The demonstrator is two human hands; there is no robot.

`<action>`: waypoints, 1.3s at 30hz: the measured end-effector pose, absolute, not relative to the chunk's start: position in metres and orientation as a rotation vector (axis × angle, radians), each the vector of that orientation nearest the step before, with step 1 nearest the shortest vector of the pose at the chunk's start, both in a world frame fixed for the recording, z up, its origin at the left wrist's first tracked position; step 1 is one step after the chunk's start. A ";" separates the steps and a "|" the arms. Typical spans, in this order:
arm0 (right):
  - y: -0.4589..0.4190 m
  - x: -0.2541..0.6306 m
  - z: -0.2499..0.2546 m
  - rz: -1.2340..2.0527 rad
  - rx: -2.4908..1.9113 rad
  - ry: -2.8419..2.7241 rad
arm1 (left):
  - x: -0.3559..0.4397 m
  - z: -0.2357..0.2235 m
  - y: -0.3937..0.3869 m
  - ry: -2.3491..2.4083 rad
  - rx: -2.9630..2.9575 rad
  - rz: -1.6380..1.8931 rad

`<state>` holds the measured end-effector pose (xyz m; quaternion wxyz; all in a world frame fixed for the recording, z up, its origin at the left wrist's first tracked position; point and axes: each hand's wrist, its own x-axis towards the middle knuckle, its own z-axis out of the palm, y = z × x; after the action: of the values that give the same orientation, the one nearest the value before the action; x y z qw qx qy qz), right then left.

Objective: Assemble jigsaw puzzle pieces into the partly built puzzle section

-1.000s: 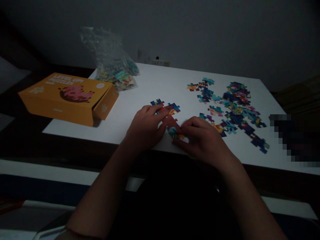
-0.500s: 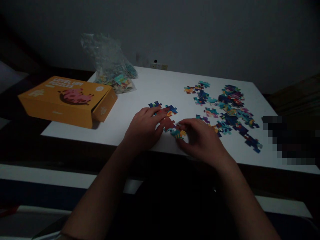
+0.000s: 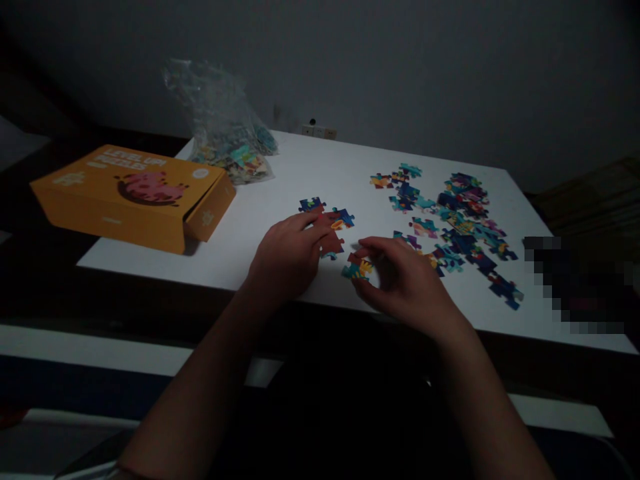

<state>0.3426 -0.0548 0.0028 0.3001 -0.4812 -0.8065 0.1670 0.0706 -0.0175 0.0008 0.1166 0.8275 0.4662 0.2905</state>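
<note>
Right hand's (image 3: 400,283) grip pinches a puzzle piece (image 3: 358,268), just beside joined pieces (image 3: 330,227).

The white counter (image 3: 310,167) is carrying everything here. A small joined cluster of puzzle pieces (image 3: 330,223) is lying under my left fingers (image 3: 320,230), and a single piece (image 3: 357,268) is sitting at the tips of my right fingers (image 3: 367,250). Beyond my right fingers, loose pieces (image 3: 455,220) are spreading over the surface. Well out past my left fingers, an orange box (image 3: 135,197) is overhanging the counter's edge, and a clear bag of pieces (image 3: 227,130) is slumping behind it.
</note>
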 end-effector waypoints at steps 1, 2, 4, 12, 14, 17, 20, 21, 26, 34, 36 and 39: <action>-0.055 0.343 0.002 0.468 -1.260 -2.148 | 0.070 0.001 -0.017 1.348 2.414 0.862; -0.056 0.344 0.002 0.490 -1.246 -2.151 | 0.070 0.001 -0.017 1.337 2.403 0.867; -0.056 0.344 0.001 0.534 -1.218 -2.141 | 0.070 -0.001 -0.016 1.328 2.389 0.858; -0.056 0.343 0.000 0.663 -1.154 -2.042 | 0.068 -0.009 -0.013 1.269 2.420 0.789; -0.056 0.344 0.000 0.664 -1.162 -2.041 | 0.068 -0.009 -0.013 1.269 2.423 0.777; -0.055 0.345 0.000 0.656 -1.159 -2.055 | 0.068 -0.009 -0.013 1.282 2.434 0.780; -0.055 0.346 0.000 0.660 -1.150 -2.052 | 0.067 -0.009 -0.014 1.271 2.455 0.784; -0.055 0.345 0.000 0.669 -1.152 -2.051 | 0.067 -0.010 -0.014 1.266 2.460 0.778; -0.056 0.344 0.000 0.684 -1.134 -2.071 | 0.066 -0.009 -0.013 1.258 2.443 0.720; -0.056 0.344 0.001 0.706 -1.113 -2.093 | 0.063 -0.003 -0.018 1.187 2.447 0.761; -0.056 0.344 0.000 0.682 -1.094 -2.089 | 0.062 -0.003 -0.018 1.164 2.444 0.758; -0.055 0.344 -0.002 0.661 -1.044 -2.078 | 0.061 -0.004 -0.018 1.166 2.448 0.747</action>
<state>0.3442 -0.0554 -0.0021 0.3541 -0.4040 -0.8037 0.2558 0.0614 -0.0179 -0.0045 0.1637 0.8586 0.4090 0.2621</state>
